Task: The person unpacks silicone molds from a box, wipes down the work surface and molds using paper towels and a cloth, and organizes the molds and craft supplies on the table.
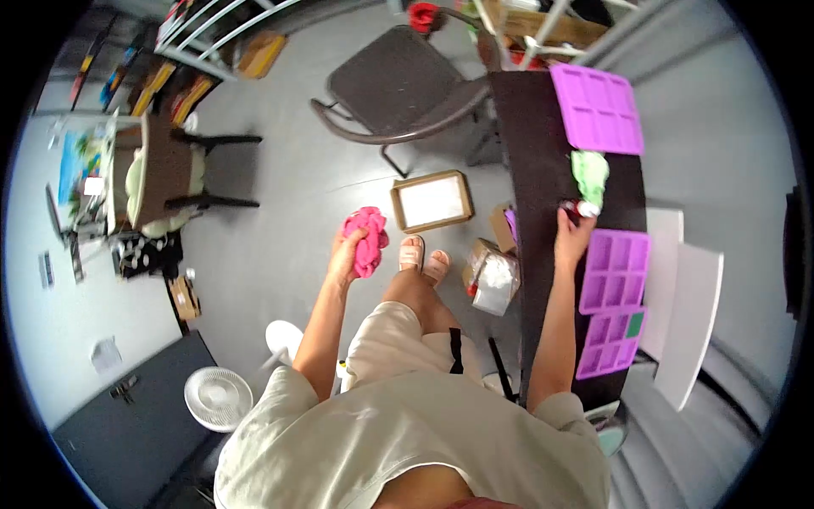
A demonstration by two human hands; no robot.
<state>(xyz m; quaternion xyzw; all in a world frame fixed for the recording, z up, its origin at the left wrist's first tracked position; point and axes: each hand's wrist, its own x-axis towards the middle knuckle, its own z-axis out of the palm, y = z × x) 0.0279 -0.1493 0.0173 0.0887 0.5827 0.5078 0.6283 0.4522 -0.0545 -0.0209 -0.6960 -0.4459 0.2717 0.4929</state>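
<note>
My left hand [343,254] is closed around a bunched pink cloth [369,242], held out over the floor. On the other side, my right hand [574,237] reaches over the long dark table [543,280]. Its fingers are wrapped round a small red and white thing [585,209] that looks like a bottle; its lower part is hidden. A crumpled light green cloth [590,174] lies right beside it. Purple compartment trays lie along the table: one [599,110] beyond the cloth, another [615,270] beside my right forearm, and a third [609,341] nearer me with a green square in one compartment.
A dark chair [394,81] stands left of the table's far end. On the floor are a shallow cardboard tray [432,201] and a box with clear plastic [493,278], close to my feet. A white fan [219,399] stands at the left.
</note>
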